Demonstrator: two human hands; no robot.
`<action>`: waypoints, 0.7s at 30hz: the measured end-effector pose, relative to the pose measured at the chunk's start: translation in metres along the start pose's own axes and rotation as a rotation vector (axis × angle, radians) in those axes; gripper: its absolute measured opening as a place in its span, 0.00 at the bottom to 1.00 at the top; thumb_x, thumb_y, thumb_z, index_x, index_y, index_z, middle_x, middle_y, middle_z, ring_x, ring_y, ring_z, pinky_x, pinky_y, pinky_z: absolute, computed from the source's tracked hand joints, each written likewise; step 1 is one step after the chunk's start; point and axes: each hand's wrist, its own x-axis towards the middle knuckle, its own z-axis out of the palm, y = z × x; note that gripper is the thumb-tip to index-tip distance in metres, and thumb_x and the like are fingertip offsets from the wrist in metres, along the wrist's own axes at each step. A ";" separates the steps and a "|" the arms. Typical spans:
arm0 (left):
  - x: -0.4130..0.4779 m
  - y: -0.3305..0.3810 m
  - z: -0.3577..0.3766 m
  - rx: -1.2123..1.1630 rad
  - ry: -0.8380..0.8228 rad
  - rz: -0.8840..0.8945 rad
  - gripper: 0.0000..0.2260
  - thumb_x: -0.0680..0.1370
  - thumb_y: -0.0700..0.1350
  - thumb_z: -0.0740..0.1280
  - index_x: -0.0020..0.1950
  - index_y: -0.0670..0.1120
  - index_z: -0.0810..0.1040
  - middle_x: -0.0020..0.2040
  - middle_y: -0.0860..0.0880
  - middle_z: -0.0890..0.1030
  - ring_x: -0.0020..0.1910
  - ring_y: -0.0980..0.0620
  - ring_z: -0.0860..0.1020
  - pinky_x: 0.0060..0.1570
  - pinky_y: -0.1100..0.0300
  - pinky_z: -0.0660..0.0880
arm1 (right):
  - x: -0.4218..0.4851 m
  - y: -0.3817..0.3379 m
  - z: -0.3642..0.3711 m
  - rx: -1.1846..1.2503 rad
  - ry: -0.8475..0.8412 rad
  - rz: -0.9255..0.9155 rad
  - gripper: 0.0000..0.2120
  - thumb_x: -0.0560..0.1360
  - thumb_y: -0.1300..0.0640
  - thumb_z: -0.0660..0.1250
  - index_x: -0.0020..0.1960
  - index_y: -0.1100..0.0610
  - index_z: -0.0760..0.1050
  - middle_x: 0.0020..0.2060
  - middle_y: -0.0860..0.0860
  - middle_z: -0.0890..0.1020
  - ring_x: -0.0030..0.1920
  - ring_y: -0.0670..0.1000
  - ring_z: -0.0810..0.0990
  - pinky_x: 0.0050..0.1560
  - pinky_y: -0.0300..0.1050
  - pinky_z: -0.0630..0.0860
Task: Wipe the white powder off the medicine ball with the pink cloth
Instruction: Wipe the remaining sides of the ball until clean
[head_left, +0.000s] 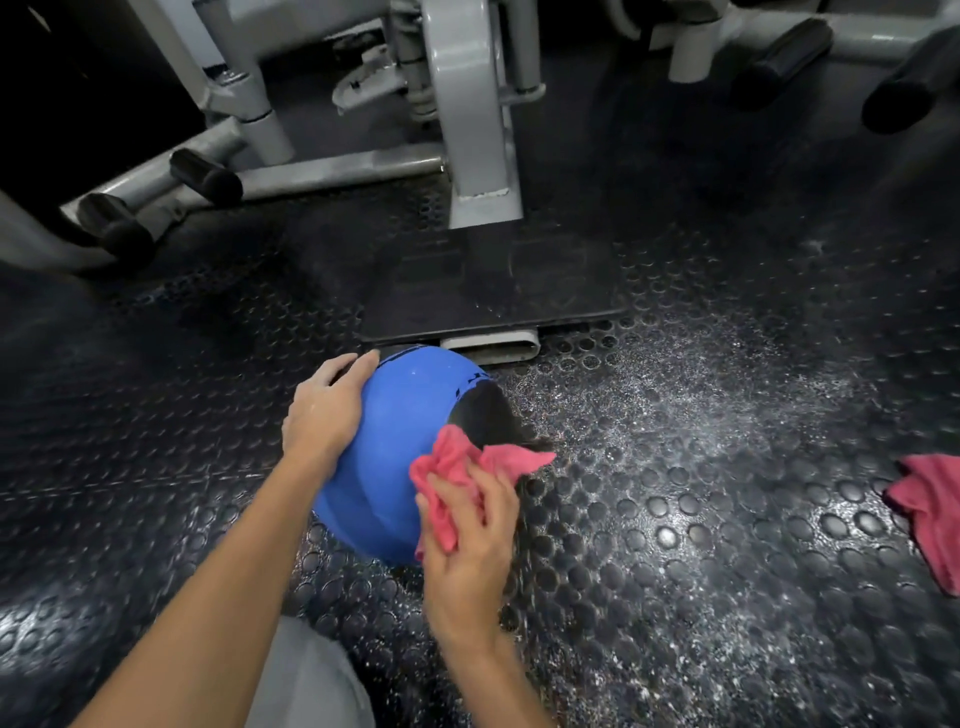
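A blue and black medicine ball (400, 441) rests on the studded black rubber floor, near the middle of the view. My left hand (324, 410) lies flat against its upper left side and steadies it. My right hand (470, 540) presses a crumpled pink cloth (457, 467) against the ball's near right side, over the border between the blue and black panels. A few faint white specks show on the blue top. The ball's underside is hidden.
White powder (727, 395) is scattered over the floor to the right of the ball. A second pink cloth (930, 509) lies at the right edge. Grey gym machine frames (478, 130) with black foot caps stand behind the ball. A grey trouser knee (306, 675) shows below.
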 end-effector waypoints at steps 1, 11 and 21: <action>-0.001 -0.001 -0.001 0.007 -0.004 0.008 0.24 0.67 0.68 0.60 0.60 0.63 0.75 0.64 0.55 0.74 0.63 0.46 0.70 0.65 0.51 0.64 | 0.008 0.006 0.001 -0.001 0.002 -0.021 0.06 0.75 0.50 0.63 0.50 0.48 0.77 0.53 0.47 0.73 0.63 0.51 0.69 0.65 0.47 0.66; -0.029 0.008 0.007 0.118 0.034 0.037 0.21 0.74 0.65 0.58 0.66 0.62 0.68 0.68 0.50 0.66 0.66 0.40 0.62 0.64 0.48 0.58 | 0.118 0.020 -0.016 -0.028 -0.158 0.560 0.04 0.74 0.51 0.66 0.44 0.50 0.77 0.46 0.48 0.79 0.47 0.50 0.77 0.48 0.46 0.73; -0.052 0.023 0.028 0.403 -0.072 0.417 0.19 0.73 0.65 0.59 0.63 0.67 0.69 0.66 0.58 0.66 0.64 0.46 0.62 0.65 0.48 0.60 | 0.111 0.022 -0.049 -0.065 -0.141 0.379 0.02 0.72 0.53 0.68 0.44 0.49 0.79 0.44 0.45 0.78 0.47 0.48 0.76 0.51 0.42 0.70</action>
